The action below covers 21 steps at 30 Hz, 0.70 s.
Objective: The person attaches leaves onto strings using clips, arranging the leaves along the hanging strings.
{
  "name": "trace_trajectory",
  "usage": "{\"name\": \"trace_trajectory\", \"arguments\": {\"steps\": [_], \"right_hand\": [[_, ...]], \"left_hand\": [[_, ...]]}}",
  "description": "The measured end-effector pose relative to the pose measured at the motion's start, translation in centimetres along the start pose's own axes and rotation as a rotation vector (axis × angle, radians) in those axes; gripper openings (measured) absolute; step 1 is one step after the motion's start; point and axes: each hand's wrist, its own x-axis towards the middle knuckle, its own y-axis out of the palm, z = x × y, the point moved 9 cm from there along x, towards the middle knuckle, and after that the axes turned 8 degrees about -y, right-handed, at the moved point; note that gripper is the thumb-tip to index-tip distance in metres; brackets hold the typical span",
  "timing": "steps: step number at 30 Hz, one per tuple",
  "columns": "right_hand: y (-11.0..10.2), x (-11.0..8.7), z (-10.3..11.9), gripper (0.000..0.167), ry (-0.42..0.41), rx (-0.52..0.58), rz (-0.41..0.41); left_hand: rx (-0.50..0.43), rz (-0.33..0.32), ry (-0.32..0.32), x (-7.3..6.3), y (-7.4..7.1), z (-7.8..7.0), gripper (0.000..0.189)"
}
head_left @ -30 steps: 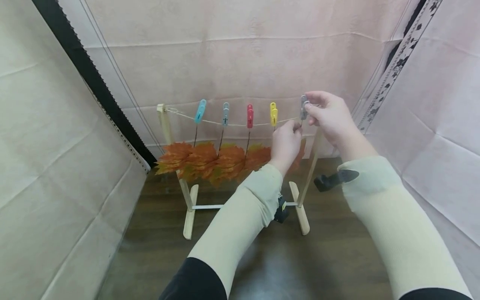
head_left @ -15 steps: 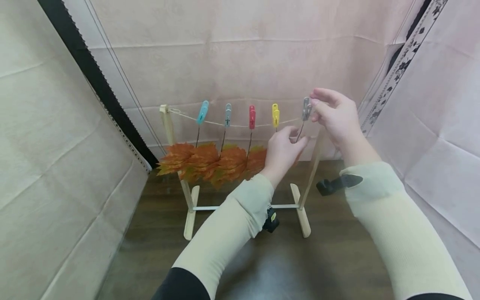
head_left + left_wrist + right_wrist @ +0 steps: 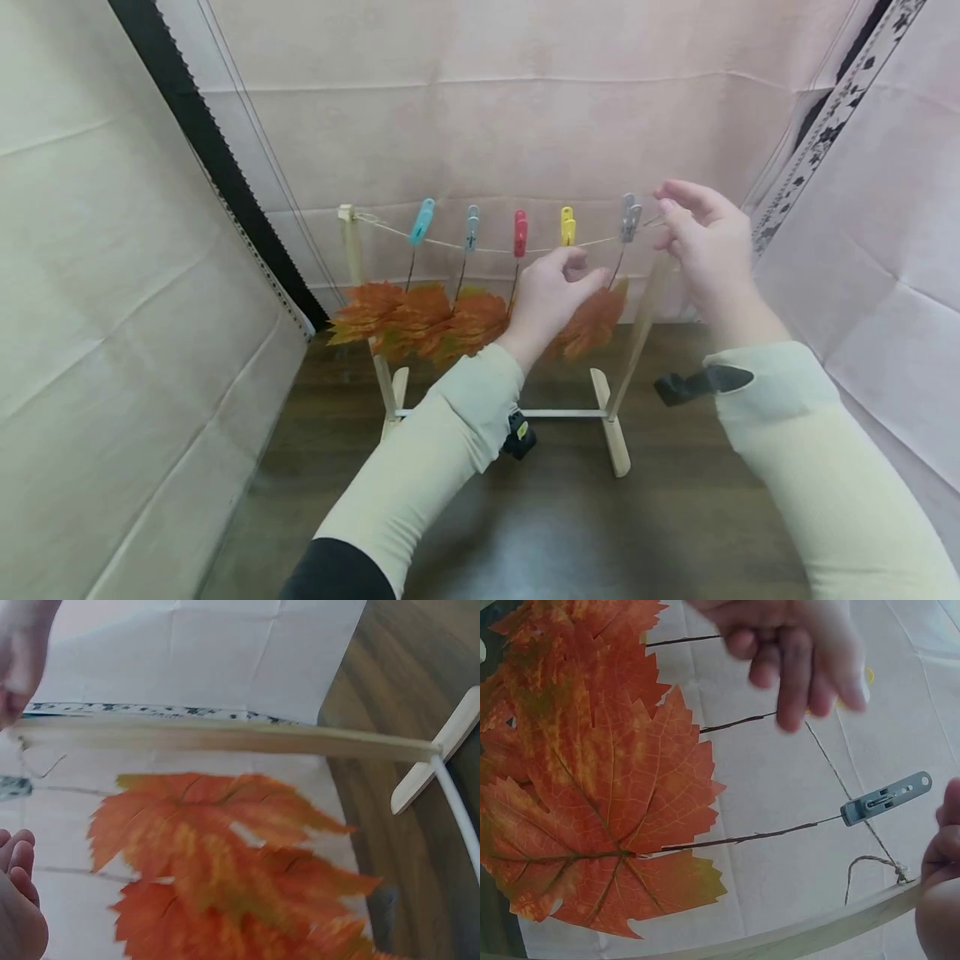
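A grey clothespin [image 3: 630, 218] clips an orange artificial maple leaf [image 3: 596, 321] by its dark stem to the string; the right wrist view shows the clothespin [image 3: 885, 799] whole. My right hand [image 3: 708, 246] is just right of it, near the post top, fingers loosely bent and apart from the clothespin. My left hand [image 3: 551, 296] hovers in front of the leaves, thumb and fingers spread with nothing between them. It partly covers the leaf under the yellow clothespin [image 3: 567, 227]. Farther left, a red clothespin [image 3: 521, 233], a grey-blue clothespin [image 3: 472, 228] and a light-blue clothespin [image 3: 422, 222] hold more leaves.
A wooden frame has a left post [image 3: 351, 242], a right post [image 3: 645, 325] and a white crossbar [image 3: 562, 413] low between its feet. The string [image 3: 829, 757] is knotted at the right post. Pale cloth walls [image 3: 487, 125] surround the brown wood-grain surface [image 3: 525, 533].
My right hand has let go of the grey clothespin and moved right, away from it. My left hand has left the stem, drawing left and opening; the leaf now hangs freely.
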Motion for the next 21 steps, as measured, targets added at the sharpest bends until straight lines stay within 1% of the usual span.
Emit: {"name": "trace_trajectory", "arguments": {"steps": [3, 7, 9, 12, 13, 15, 17, 21], "right_hand": [[-0.5, -0.1, 0.6, 0.033, -0.04, 0.064, -0.048], [-0.8, -0.3, 1.1, 0.031, -0.074, 0.16, -0.106], [-0.9, -0.5, 1.2, 0.031, -0.081, 0.172, -0.12], [-1.1, -0.8, 1.2, 0.032, -0.087, 0.131, -0.13], [-1.2, -1.0, 1.1, 0.032, -0.089, 0.101, -0.133], [-1.5, -1.3, 1.1, 0.033, -0.102, -0.005, -0.139], [-1.7, -1.7, 0.9, 0.034, -0.106, -0.145, -0.137], [-1.9, -2.6, 0.1, 0.038, -0.074, -0.423, -0.106]], "left_hand": [[0.017, -0.015, 0.027, 0.2, -1.4, -0.6, 0.041], [0.014, -0.035, 0.027, 0.2, -3.2, -0.9, 0.043], [0.009, -0.046, 0.028, 0.1, -4.0, -1.0, 0.043], [0.006, -0.065, 0.028, -0.1, -5.2, -0.9, 0.043], [0.003, -0.069, 0.027, -0.2, -5.5, -0.8, 0.043], [0.004, -0.08, 0.022, -0.5, -6.2, -0.5, 0.043], [0.006, -0.1, 0.012, -0.8, -7.0, -0.1, 0.044], [0.013, -0.148, -0.006, -1.4, -8.7, 1.1, 0.044]]}}
